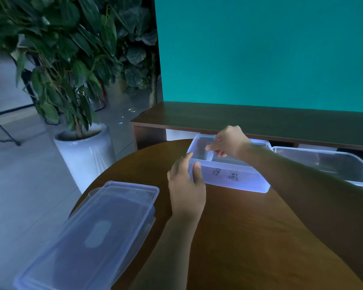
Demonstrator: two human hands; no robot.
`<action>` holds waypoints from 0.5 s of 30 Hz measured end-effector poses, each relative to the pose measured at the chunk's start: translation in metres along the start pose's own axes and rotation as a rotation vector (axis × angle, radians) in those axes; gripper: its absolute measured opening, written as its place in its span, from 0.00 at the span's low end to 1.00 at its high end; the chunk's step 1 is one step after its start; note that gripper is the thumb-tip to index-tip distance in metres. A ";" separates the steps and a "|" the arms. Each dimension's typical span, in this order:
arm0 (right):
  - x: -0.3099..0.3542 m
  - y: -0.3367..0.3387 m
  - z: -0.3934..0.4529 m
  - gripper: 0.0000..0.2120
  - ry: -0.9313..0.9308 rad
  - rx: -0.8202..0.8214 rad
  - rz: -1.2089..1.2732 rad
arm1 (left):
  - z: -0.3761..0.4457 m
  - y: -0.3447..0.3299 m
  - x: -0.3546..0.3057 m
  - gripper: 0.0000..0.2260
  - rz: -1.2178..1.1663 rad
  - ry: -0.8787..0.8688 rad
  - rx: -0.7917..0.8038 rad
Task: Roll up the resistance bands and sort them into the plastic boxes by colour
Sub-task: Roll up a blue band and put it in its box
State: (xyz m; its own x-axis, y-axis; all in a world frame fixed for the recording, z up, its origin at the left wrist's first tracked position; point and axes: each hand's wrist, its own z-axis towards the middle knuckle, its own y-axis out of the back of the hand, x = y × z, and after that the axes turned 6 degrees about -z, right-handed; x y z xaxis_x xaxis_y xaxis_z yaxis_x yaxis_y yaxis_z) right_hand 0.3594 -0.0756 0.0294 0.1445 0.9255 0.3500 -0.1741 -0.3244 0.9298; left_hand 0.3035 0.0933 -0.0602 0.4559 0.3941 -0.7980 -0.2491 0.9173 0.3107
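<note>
A clear plastic box (pixel 235 177) with handwriting on its near wall stands on the round brown table (pixel 239 237). My left hand (pixel 186 185) grips the box's near left corner, thumb on the outside wall. My right hand (pixel 228 143) reaches into the box from above and pinches something pale and see-through inside it; I cannot tell what it is. A second clear box (pixel 327 162) stands to the right, touching the first. No coloured band is plainly visible.
Stacked clear lids (pixel 92 237) lie on the table's left edge, overhanging it. A low wooden bench (pixel 239 120) runs behind the table under a teal wall. A potted plant in a white pot (pixel 86 147) stands on the floor to the left.
</note>
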 end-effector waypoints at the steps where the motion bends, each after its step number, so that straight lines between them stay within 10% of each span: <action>1: 0.000 -0.003 0.003 0.18 -0.012 -0.001 0.029 | 0.000 0.001 -0.001 0.17 -0.007 0.002 0.001; 15: 0.017 -0.018 0.031 0.17 -0.029 0.011 -0.030 | 0.000 0.005 -0.007 0.18 -0.015 0.067 0.045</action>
State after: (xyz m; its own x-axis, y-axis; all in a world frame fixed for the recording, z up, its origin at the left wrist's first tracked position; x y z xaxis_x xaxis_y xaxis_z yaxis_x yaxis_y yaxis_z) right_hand 0.3950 -0.0596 0.0222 0.1781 0.9289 0.3246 -0.1586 -0.2984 0.9411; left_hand 0.2988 0.0955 -0.0531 0.4009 0.3767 -0.8351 -0.2030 0.9254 0.3200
